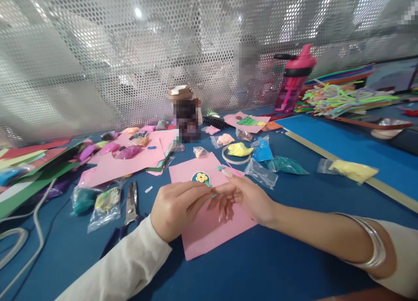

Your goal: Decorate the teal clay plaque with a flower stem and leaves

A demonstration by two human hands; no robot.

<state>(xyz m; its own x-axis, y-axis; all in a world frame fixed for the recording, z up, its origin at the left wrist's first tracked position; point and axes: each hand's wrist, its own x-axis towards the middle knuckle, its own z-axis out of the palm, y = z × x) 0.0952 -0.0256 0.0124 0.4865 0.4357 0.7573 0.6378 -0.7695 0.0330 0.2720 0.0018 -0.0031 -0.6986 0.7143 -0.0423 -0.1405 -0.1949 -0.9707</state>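
Both hands meet over a pink paper sheet (209, 231) on the blue table (261, 266). My left hand (176, 207) is curled, its fingertips pinching a small teal clay piece (208, 184). My right hand (243, 196) touches the same spot, fingers bent, with a thin pink stick (232, 168) rising from its fingertips. Just beyond the fingers, on the sheet, lies a blue clay disc with a yellow flower (200, 177).
Scissors (131, 203) lie left of my left hand. Clay bags are scattered around: yellow (352, 170), teal (285, 165), blue (262, 150), green (83, 200). A tape ring holding yellow clay (237, 152), a pink bottle (294, 76), coloured paper (29, 170) and a mesh wall behind.
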